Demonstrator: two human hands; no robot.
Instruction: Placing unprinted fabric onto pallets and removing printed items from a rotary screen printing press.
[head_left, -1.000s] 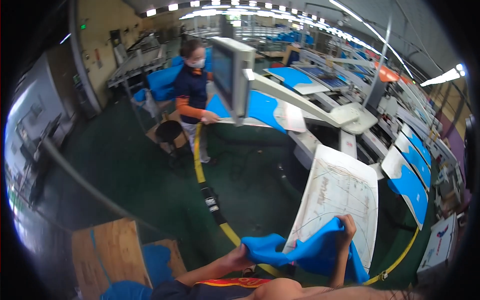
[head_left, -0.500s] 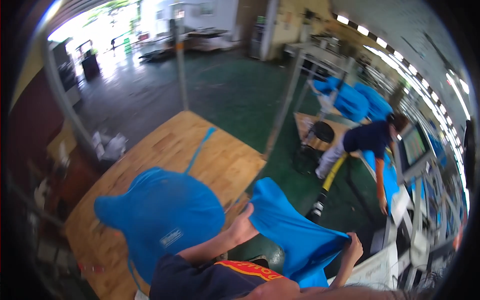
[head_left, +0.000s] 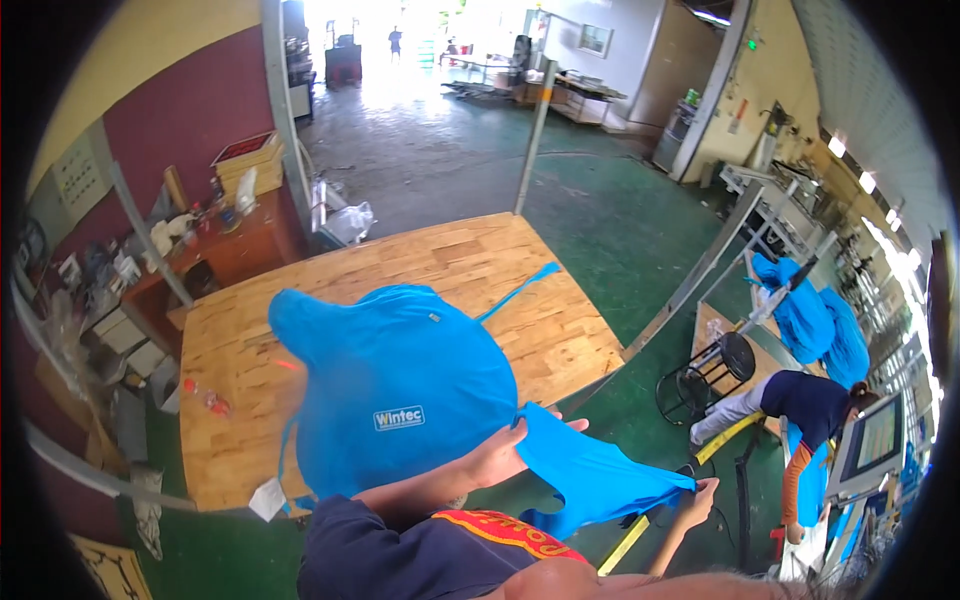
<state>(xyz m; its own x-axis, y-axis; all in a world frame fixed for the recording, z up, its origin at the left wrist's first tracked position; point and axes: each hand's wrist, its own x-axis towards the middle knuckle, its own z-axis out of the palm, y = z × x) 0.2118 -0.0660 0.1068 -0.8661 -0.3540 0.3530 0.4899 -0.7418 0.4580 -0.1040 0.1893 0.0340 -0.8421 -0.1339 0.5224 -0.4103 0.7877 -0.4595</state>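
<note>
- Irregular blue fabric piece (head_left: 590, 470), stretched beside the light-brown wooden tabletop (head_left: 560, 330).
- Left hand (head_left: 495, 455), nearer the tabletop, grips one end; right hand (head_left: 698, 504), farther off, pinches the other.
- Rounded blue fabric heap (head_left: 410, 365) on the tabletop.

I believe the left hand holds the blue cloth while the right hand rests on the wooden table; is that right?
Not quite: the head view shows the right hand also holding the blue cloth, not on the wooden table. The left hand does hold it.

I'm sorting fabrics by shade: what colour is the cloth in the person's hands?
Bright blue; the cloth shows best in the head view.
</note>
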